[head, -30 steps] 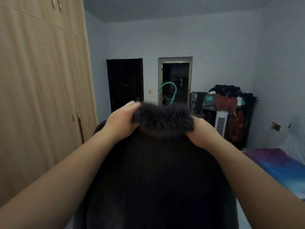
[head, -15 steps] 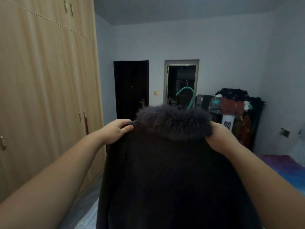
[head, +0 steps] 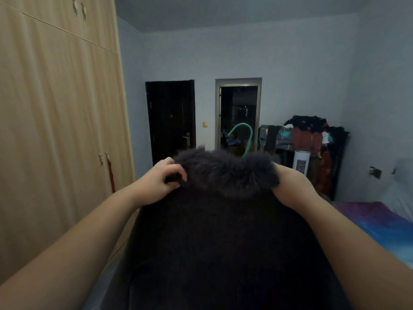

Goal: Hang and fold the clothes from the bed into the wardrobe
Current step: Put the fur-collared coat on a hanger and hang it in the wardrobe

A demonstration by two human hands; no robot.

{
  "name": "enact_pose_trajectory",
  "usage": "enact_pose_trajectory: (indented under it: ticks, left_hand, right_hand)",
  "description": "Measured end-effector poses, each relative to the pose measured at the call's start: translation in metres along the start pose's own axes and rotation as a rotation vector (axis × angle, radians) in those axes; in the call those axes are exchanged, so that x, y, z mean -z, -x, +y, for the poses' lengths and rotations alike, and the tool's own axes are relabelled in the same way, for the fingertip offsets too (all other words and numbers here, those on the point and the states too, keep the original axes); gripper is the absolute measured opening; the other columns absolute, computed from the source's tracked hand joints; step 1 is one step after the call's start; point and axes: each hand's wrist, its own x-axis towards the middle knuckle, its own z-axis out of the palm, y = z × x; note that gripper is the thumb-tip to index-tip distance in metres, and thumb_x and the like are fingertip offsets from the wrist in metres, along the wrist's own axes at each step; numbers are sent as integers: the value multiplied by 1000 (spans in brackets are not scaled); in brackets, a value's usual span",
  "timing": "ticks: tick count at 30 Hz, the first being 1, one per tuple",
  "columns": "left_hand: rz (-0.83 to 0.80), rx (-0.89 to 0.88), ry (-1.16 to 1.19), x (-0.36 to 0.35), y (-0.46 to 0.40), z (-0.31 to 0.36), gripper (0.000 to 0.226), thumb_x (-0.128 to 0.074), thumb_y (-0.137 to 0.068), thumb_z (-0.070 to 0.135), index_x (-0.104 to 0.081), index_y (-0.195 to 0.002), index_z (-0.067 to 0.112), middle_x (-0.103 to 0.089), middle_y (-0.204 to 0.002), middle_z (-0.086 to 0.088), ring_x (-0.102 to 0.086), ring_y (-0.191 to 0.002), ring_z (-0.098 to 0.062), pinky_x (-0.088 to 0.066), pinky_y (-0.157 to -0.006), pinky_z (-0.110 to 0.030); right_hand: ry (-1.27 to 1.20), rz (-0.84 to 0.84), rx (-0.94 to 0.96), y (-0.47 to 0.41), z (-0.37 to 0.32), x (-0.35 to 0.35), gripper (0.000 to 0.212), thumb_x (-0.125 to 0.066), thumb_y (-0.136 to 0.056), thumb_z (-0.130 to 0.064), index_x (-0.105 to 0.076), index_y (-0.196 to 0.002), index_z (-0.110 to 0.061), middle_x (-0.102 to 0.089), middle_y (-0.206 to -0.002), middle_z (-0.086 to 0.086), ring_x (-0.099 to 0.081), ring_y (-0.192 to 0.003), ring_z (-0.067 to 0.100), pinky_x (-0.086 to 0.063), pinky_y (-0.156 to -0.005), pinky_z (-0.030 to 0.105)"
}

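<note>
A dark coat (head: 223, 242) hangs lengthwise at 6 o'clock, fur collar (head: 225, 173) uppermost. The left hand (head: 159, 182) and right hand (head: 290, 186) each grip a collar end. A green hanger hook (head: 247, 135) rises behind. Closed wardrobe (head: 55, 130) at 9 o'clock, bed (head: 384, 224) at 3, clothes pile (head: 310, 139) and doors beyond.

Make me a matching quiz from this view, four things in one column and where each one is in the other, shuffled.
Things:
1. wardrobe
2. hanger hook
3. bed
4. left hand

Places:
A. lower right edge of view
B. gripping the fur collar's left end
C. left wall, doors shut
D. poking up behind the collar

Pairs: 1-C, 2-D, 3-A, 4-B
</note>
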Motion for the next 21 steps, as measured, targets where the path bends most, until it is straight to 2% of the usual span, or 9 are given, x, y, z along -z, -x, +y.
enact_pose_trajectory:
  ticks: [2, 4, 6, 9, 11, 13, 17, 18, 21]
  left_hand:
    - [-2, 102, 73, 2, 0, -1, 19, -71, -88, 20, -56, -94, 30, -43, -121, 10, -45, -113, -11, -38, -98, -27]
    - [105, 246, 165, 2, -2, 0, 30, -70, -89, 34, -45, -100, 22, -47, -114, 4, -52, -100, -13, -46, -83, -31]
    - [98, 352, 123, -3, -5, 5, 41, -66, -91, 40, -37, -115, 23, -55, -112, 3, -59, -94, -15, -47, -74, -32]
    - [-131, 256, -114, -8, -9, 19, 41, -56, -99, 27, -42, -137, 29, -57, -121, 9, -57, -108, -12, -41, -91, -27]
    - [-189, 149, -102, -10, -12, 28, 27, -55, -100, 21, -52, -123, 34, -53, -112, 21, -52, -107, -3, -41, -100, -26]
    - [-150, 72, -2, -15, -15, 36, 28, -58, -98, 22, -50, -117, 41, -50, -106, 31, -50, -107, 2, -40, -102, -24]
    - [0, 21, 113, -26, -21, 44, 50, -59, -98, 25, -42, -142, 40, -52, -129, 24, -47, -121, 0, -38, -105, -26]
    - [33, 7, 112, -27, -22, 45, 48, -61, -97, 23, -45, -138, 43, -57, -129, 21, -52, -119, -1, -43, -104, -31]
    - [153, -11, 12, -25, -20, 38, 33, -62, -93, 20, -49, -110, 44, -67, -98, 17, -65, -94, -10, -53, -82, -41]
  right_hand:
    - [20, 75, 58, 3, -3, 0, 42, -45, -98, -22, -47, -140, -23, -67, -116, 4, -67, -100, 34, -55, -76, 44]
    - [52, 119, 125, 5, -7, 1, 44, -35, -93, -32, -46, -135, -26, -67, -112, 2, -67, -96, 34, -55, -72, 46]
    - [36, 134, 195, 6, -12, 2, 49, -31, -89, -38, -47, -133, -27, -66, -115, 0, -68, -95, 34, -55, -70, 45]
    - [-57, 146, 227, 9, -19, 4, 41, -44, -94, -33, -51, -134, -29, -66, -118, 0, -67, -95, 36, -53, -74, 44]
    - [-74, 125, 247, 10, -20, 3, 40, -48, -95, -29, -47, -135, -32, -65, -121, 0, -67, -97, 38, -54, -76, 46]
    - [-115, 103, 221, 9, -18, 2, 42, -52, -97, -25, -45, -137, -34, -63, -123, -1, -65, -100, 39, -53, -78, 46]
    - [-216, 88, 207, 5, -15, -1, 44, -49, -96, -26, -42, -136, -40, -58, -125, -5, -61, -108, 30, -50, -83, 43]
    - [-265, 76, 217, 4, -15, 0, 46, -49, -95, -25, -41, -136, -43, -56, -126, -8, -59, -110, 24, -50, -86, 42]
    - [-388, -1, 187, 3, -1, 5, 52, -58, -95, -19, -42, -138, -45, -51, -128, -17, -51, -113, 7, -44, -95, 32]
